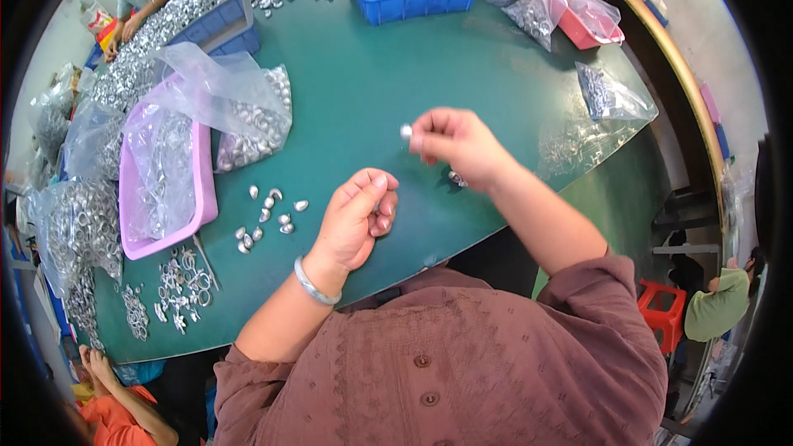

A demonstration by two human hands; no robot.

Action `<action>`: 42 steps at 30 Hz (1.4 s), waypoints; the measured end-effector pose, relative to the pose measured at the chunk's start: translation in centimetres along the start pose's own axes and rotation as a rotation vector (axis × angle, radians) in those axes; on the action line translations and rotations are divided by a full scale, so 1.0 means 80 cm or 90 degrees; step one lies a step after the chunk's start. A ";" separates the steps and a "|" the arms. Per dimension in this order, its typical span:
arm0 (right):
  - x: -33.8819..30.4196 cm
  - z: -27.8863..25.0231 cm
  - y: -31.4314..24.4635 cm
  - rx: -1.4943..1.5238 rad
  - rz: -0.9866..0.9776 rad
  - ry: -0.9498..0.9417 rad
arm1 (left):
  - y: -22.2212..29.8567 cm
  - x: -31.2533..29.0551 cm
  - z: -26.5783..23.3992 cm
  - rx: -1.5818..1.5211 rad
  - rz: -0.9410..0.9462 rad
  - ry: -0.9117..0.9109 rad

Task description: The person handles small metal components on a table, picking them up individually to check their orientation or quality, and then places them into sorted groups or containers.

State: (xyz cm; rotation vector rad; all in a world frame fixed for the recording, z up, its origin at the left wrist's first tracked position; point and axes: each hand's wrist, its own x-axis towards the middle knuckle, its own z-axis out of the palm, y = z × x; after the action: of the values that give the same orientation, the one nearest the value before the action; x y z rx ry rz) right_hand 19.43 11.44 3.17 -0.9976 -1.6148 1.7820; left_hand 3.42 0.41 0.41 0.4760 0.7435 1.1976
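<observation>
My right hand [458, 147] is raised over the green table [363, 83], pinching a small shiny silver metal piece [405, 132] between thumb and fingertips. Closer to me, my left hand [357, 219] is closed, its fingers curled under the thumb; what it holds, if anything, is hidden. A bangle [314, 282] circles the left wrist. Several loose rounded silver pieces [270, 203] lie on the table to the left of that hand. Another small metal piece [457, 178] rests just below my right hand, partly covered by it.
To the left stand a pink tray [208, 198] with plastic-wrapped parts and a clear bag of rounded pieces [256, 120]. Metal rings [186, 287] lie near the left edge. A blue bin [380, 10] and a red bin [578, 31] stand at the back. Co-workers sit at far left and lower left.
</observation>
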 end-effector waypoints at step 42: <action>-0.044 0.035 0.037 0.053 -0.242 -0.080 | 0.001 -0.007 0.008 0.022 -0.025 -0.014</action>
State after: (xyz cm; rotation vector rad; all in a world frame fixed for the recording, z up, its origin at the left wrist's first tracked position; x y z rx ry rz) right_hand 19.47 6.58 0.87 -0.5072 -1.6594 1.6574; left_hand 3.79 -0.06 1.04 0.5010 0.7523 1.1422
